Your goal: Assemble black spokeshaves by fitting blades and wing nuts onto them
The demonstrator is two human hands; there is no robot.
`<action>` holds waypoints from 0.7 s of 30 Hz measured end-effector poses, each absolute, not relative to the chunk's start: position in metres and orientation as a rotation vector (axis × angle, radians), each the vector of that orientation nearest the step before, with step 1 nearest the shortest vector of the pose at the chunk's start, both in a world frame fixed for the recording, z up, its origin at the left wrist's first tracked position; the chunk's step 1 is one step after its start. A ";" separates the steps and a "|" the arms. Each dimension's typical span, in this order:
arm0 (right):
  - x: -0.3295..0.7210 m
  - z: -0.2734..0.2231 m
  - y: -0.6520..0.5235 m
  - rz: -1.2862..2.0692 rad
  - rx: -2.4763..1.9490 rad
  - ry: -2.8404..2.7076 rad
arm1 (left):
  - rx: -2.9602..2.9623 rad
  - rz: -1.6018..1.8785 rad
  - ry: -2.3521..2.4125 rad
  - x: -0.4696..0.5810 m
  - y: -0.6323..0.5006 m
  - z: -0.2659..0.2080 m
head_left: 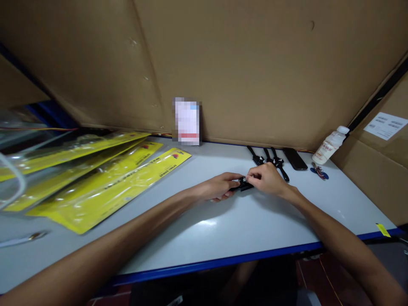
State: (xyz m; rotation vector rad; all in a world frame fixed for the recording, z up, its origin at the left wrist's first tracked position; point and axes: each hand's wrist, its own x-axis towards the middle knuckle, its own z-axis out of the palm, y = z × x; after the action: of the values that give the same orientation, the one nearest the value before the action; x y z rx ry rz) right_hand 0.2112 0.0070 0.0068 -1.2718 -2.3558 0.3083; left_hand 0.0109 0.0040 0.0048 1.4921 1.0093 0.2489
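Observation:
My left hand (225, 186) is closed around one handle of a black spokeshave (245, 183), just above the table. At its middle, small silver parts show. My right hand (267, 177) has its fingers pinched together at those parts; whether it grips a screw or the body cannot be made out. Behind my right hand lie more black spokeshaves, one on the left (256, 157) and others crossed close together (278, 160), with silver parts at their middles.
Yellow blister packs (137, 182) spread over the table's left side. A lit screen (187, 123) leans on the cardboard wall (242, 76). To the right are a dark phone (295, 159), keys (319, 171) and a white bottle (330, 145). A blue edge (223, 264) borders the table's front.

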 end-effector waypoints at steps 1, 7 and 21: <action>0.211 0.007 0.006 0.380 -1.251 -2.363 | 1.488 0.246 1.009 0.011 0.004 0.005; 0.211 0.007 0.006 0.230 -1.262 -2.391 | 1.505 0.244 1.013 0.012 0.005 0.002; 0.225 0.006 0.013 -0.059 -1.020 -2.534 | 2.231 0.434 1.055 -0.006 0.021 0.004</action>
State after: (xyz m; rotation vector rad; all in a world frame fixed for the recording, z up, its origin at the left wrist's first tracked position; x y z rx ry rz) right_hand 0.2249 0.0129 0.0061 -1.0203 -2.5343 -0.0590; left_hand -0.0058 0.0211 0.0037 2.2312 1.0549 0.4343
